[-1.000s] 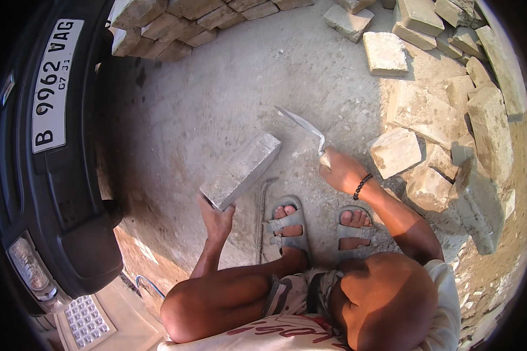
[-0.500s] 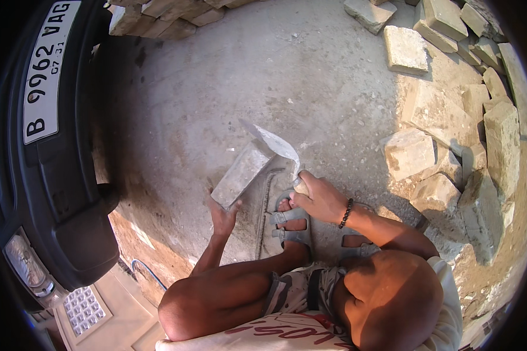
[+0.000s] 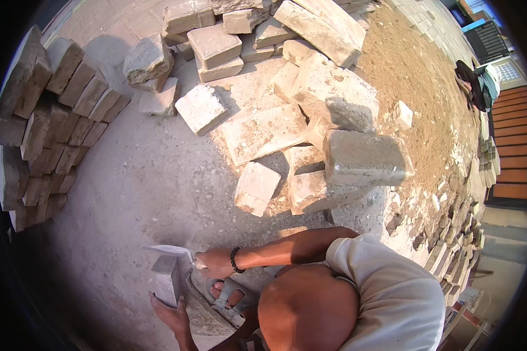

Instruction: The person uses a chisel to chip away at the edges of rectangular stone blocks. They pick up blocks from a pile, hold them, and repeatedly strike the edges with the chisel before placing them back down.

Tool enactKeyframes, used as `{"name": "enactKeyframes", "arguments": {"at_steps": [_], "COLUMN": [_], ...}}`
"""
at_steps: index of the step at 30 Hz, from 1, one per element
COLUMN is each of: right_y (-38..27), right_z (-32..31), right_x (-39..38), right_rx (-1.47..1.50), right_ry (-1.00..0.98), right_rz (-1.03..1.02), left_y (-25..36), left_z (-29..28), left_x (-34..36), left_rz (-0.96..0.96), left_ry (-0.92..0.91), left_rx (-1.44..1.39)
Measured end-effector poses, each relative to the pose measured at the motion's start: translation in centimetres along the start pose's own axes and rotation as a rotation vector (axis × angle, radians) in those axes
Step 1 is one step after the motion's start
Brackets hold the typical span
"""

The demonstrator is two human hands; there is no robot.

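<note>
Trowel [image 3: 177,251] at far end of block [image 3: 167,281]

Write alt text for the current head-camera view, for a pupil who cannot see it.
A person's left hand holds a grey block; the right hand grips a trowel, its blade by the block's far end. Loose blocks lie beyond the hands, and a stack of blocks stands at left.

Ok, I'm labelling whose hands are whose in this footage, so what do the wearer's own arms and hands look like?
The left hand and right hand are both ungloved. A black beaded bracelet circles the right wrist; none shows on the left. A pale, short sleeve covers the right upper arm; the left sleeve is out of view.
</note>
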State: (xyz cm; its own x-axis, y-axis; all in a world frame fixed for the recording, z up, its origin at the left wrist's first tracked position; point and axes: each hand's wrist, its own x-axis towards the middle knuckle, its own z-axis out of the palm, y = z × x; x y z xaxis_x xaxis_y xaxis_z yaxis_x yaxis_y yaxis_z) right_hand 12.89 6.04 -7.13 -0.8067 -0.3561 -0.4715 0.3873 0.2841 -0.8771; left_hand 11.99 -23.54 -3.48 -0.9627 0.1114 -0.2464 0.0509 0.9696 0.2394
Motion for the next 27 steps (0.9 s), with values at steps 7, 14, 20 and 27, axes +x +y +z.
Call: {"name": "enactKeyframes", "arguments": {"at_steps": [7,14,20,27], "right_y": [2.7,0.6,-2.2,2.6], "right_z": [1.3,1.1,-0.7,-0.5], "right_x": [2.7,1.4,-0.8,-3.1], "right_rx": [0.153,0.018,0.035,0.105], "right_ry": [-0.196,-0.04,0.049,0.147], "right_rz": [0.157,-0.066,-0.077,-0.019], "left_y": [-9.1,-14.3,-14.6,1.7], "left_z": [3.9,4.9,3.9,-6.3], "left_x": [2.1,4.6,5.3,5.0], "left_rz": [0.5,0.431,0.437,-0.116], "left_ry": [0.036,-0.143,-0.16,-0.393], "left_rx": [0.476,0.343,0.434,-0.106]}}
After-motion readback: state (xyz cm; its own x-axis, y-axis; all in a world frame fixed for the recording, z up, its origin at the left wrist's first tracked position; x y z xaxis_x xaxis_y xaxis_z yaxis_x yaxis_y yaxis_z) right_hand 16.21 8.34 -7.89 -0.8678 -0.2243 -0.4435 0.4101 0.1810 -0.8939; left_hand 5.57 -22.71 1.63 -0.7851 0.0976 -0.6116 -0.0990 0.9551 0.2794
